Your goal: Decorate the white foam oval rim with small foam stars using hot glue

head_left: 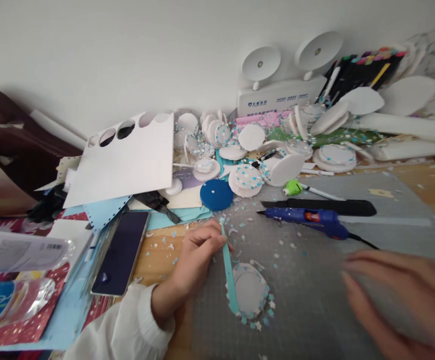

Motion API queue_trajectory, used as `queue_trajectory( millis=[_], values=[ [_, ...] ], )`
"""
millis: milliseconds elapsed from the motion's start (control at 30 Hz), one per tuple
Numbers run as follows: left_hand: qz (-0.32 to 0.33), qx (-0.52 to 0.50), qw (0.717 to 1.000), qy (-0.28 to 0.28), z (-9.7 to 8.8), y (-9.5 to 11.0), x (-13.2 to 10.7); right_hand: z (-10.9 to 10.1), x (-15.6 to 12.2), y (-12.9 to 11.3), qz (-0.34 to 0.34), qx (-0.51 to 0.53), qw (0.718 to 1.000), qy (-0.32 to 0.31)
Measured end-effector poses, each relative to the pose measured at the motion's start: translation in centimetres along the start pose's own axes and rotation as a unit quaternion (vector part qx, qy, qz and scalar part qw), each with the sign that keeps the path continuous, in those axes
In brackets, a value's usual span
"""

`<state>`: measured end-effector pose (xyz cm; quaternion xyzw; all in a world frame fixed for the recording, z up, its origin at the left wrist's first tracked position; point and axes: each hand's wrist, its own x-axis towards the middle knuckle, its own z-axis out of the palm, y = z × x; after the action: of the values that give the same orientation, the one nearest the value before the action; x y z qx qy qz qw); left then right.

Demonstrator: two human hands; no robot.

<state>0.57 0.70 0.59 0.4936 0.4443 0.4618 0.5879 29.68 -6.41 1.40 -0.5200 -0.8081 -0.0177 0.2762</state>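
Note:
My left hand (205,250) pinches a flat teal strip (229,272) between thumb and fingers. The strip slants down across the left edge of a round white disc (248,290), which lies on the grey cutting mat (300,320). Small blue and white star-shaped pieces ring the disc's rim. At the right, slightly blurred, my right hand (401,295) hovers with its fingers stretched and apart, holding nothing that I can see. Behind it lies a blue hot glue gun (303,217) with a black cord, pointing left.
A black sheathed cutter-like tool (322,206) lies behind the glue gun. Several white discs (246,180) with blue pieces crowd the back, beside a blue disc (216,195). A phone (121,252), a white board with holes (127,165) and a clear bottle (14,302) occupy the left.

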Motion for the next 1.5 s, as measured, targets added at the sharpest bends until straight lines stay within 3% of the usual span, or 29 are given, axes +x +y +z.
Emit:
queue_trajectory(
  millis=[33, 100, 233, 467, 567, 733, 800, 900, 1033, 1167, 1500],
  values=[
    [-0.007, -0.009, 1.0, -0.001, 0.1, 0.0, 0.0, 0.1, 1.0, -1.3, -0.034, 0.004, 0.999, 0.003],
    [-0.022, -0.022, 1.0, 0.001, 0.2, 0.1, -0.1, 0.7, 3.3, -3.9, -0.164, 0.036, 0.986, -0.019],
    [-0.035, -0.052, 0.998, -0.001, 0.5, 0.4, -0.2, 2.5, 7.7, -7.1, -0.258, 0.076, 0.963, 0.022],
    [-0.035, -0.055, 0.998, -0.02, 0.7, 0.6, -0.5, 4.0, 9.9, -6.7, -0.357, 0.059, 0.929, 0.077],
    [0.004, 0.019, 0.999, -0.038, 0.5, 0.9, -0.5, 3.4, 9.6, -5.1, -0.306, 0.11, 0.942, 0.088],
    [0.085, 0.16, 0.978, -0.107, 0.1, 1.7, -0.2, 2.7, 7.7, -3.1, -0.067, 0.234, 0.967, 0.071],
    [0.123, 0.213, 0.957, -0.156, 0.0, 1.9, -0.1, 2.9, 6.6, -3.2, 0.024, 0.262, 0.962, 0.067],
    [0.174, 0.28, 0.919, -0.216, -0.1, 1.8, -0.1, 3.5, 5.4, -3.9, 0.099, 0.333, 0.935, 0.067],
    [0.213, 0.32, 0.886, -0.261, -0.3, 1.7, 0.1, 4.0, 4.9, -4.6, 0.139, 0.424, 0.894, 0.05],
    [0.228, 0.313, 0.878, -0.282, -0.3, 1.6, 0.4, 4.0, 5.2, -4.5, 0.161, 0.445, 0.88, 0.053],
    [0.247, 0.33, 0.879, -0.241, -0.1, 1.3, 0.2, 3.9, 5.6, -4.8, 0.193, 0.483, 0.854, 0.025]
  ],
)
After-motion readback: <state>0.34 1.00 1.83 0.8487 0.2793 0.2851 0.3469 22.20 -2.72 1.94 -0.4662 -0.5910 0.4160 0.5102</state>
